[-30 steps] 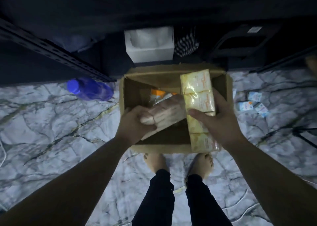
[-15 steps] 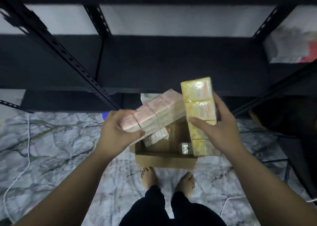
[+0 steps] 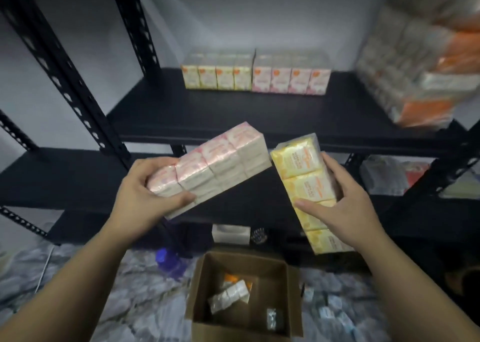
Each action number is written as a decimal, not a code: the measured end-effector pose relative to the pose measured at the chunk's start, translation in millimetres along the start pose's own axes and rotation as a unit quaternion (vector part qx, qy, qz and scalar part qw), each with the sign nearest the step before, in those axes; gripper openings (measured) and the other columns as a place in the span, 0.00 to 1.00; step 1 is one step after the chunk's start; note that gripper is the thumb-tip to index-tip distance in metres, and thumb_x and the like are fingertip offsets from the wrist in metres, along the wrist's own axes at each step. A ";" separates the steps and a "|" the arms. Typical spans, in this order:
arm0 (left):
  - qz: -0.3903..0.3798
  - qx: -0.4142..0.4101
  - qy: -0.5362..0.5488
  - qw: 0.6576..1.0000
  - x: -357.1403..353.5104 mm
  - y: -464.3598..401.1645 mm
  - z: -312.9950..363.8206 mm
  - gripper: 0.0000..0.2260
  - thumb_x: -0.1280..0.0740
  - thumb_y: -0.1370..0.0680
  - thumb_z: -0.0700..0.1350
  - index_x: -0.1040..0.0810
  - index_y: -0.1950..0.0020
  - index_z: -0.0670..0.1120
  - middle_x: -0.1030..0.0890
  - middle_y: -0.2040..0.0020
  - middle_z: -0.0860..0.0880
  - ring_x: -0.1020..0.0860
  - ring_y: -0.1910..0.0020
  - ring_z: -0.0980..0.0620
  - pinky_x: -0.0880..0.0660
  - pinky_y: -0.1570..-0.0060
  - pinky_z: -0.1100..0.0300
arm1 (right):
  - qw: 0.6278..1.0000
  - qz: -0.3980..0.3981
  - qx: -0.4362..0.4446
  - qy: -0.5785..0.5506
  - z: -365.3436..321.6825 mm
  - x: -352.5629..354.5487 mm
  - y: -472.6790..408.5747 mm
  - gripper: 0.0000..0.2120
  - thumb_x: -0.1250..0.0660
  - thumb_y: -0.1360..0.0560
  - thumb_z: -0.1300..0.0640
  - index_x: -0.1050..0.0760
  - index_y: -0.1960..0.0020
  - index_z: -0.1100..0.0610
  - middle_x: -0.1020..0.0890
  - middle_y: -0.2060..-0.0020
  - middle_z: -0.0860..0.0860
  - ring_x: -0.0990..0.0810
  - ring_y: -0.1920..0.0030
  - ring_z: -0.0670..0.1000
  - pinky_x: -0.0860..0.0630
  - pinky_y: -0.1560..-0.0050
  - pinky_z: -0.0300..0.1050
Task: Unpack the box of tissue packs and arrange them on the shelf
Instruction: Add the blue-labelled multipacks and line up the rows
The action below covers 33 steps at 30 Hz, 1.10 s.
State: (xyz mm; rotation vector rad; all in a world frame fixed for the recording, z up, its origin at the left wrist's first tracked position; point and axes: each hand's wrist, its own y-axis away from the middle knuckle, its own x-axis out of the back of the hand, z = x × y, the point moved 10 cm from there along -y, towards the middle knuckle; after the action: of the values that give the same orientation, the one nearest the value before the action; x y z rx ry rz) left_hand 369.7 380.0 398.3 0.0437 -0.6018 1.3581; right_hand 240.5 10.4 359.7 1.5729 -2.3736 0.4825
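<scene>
My left hand [image 3: 141,198] grips one end of a pink tissue pack bundle [image 3: 215,163], which tilts up to the right. A yellow tissue pack bundle [image 3: 302,183] is held by my right hand [image 3: 340,204], slanting down to the right. Both bundles hang in front of the black shelf [image 3: 233,118]. At the back of that shelf stand a yellow row [image 3: 217,75] and a pink row [image 3: 291,78] of tissue packs, side by side. Below on the floor the open cardboard box [image 3: 200,289] holds a few loose packs [image 3: 230,296].
Black perforated shelf uprights [image 3: 67,76] rise at the left. A blurred stack of white and orange packs [image 3: 426,63] sits on the shelf's right end. A blue bottle [image 3: 168,261] lies on the marble floor left of the box. A white box [image 3: 231,234] sits under the lowest shelf.
Both hands have lifted the two bundles from the box up to shelf height. The view has swung upward from the floor to the shelf with its rows of packs.
</scene>
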 end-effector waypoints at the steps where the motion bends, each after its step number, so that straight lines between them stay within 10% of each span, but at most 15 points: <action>1: 0.003 -0.009 -0.004 1.000 2.8 -8.7 9.6 0.31 0.12 0.44 0.54 0.17 0.43 0.62 0.20 0.40 0.52 0.19 0.42 0.56 0.21 0.40 0.53 | 1.000 0.002 0.012 0.007 -9.8 7.8 -7.5 0.51 0.15 0.38 0.46 0.37 0.23 0.31 0.25 0.31 0.36 0.23 0.34 0.40 0.20 0.37 0.53; 27: -0.174 -0.102 -0.048 0.978 -70.6 -236.3 -1.9 0.32 0.13 0.38 0.51 0.20 0.38 0.64 0.29 0.40 0.60 0.27 0.39 0.63 0.30 0.40 0.68 | 0.983 0.102 0.050 0.141 -93.4 18.1 -132.9 0.49 0.16 0.37 0.45 0.39 0.24 0.27 0.27 0.38 0.34 0.28 0.40 0.28 0.30 0.46 0.35; 33: -0.205 -0.148 -0.051 0.966 -145.2 -249.4 32.4 0.32 0.15 0.35 0.52 0.24 0.35 0.67 0.30 0.39 0.61 0.28 0.39 0.62 0.34 0.35 0.67 | 0.984 0.114 0.043 0.133 -92.2 50.2 -142.9 0.50 0.16 0.37 0.41 0.39 0.23 0.28 0.27 0.32 0.35 0.25 0.34 0.39 0.24 0.34 0.53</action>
State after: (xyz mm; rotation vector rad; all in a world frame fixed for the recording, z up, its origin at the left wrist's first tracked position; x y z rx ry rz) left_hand 574.8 178.9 440.9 -0.0036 -0.8273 0.8600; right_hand 355.6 -45.8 482.3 1.1837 -2.3582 0.7987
